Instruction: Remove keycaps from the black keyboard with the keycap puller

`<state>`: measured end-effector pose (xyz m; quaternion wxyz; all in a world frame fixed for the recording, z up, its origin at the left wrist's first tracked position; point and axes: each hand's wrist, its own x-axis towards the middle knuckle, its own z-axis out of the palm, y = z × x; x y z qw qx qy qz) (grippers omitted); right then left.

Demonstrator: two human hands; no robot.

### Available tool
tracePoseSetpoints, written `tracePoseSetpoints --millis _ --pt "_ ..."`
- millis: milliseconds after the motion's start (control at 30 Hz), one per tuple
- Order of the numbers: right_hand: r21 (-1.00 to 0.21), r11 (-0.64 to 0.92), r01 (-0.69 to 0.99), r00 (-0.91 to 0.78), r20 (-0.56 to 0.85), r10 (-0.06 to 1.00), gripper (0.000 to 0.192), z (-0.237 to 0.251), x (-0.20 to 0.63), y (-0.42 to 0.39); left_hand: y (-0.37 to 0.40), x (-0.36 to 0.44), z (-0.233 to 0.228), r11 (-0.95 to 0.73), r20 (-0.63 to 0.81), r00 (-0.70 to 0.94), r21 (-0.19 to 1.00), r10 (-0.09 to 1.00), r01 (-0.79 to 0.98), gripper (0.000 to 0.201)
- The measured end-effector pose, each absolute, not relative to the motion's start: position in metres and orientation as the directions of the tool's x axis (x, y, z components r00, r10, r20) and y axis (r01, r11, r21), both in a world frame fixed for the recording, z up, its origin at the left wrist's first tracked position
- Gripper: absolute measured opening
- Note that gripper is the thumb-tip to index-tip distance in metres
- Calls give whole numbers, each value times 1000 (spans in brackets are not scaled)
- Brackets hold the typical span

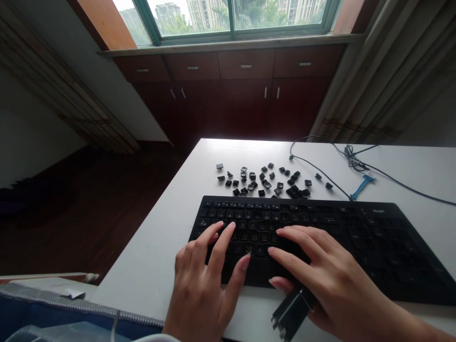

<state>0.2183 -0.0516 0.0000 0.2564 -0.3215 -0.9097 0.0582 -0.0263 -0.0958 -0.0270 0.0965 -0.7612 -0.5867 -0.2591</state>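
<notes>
Keyboard (320, 237) work sits right under your hands: the black board lies flat on the white table (156, 256), its near edge close to you and its long side running off to your right. Nearest to you, a long black key bar (291, 313) hangs tilted beneath your right hand (320, 280), tucked under the palm and lower fingers, while the index and middle fingers stretch out flat over the lower key rows. So that hand is partly closed around the bar and partly spread. Your left hand (206, 280) holds nothing; its fingers are open and fanned, tips resting on the keys at the left end of the board, thumb angled toward the bottom row.

Just beyond the far edge of the board, a scatter of loose black keycaps (265, 180) lies on the table, some upside down, spread in a loose band. To their right a small blue puller tool (360, 186) lies beside a thin black cable (320, 173), which coils and runs away to the right edge.

Farther off stands a dark wooden cabinet (245, 90) with drawers, under a window (231, 16). Curtains (392, 71) hang at the right.
</notes>
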Motion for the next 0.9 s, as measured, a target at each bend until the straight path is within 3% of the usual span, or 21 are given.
tracePoseSetpoints --millis 333,900 --pt "-292 785 546 -662 424 618 27 -1 218 -52 -97 -22 -25 -282 471 186 140 862 949 41" --pt "-298 783 546 -663 418 621 31 -6 218 -53 -99 -20 -24 -251 409 190 100 893 963 49"
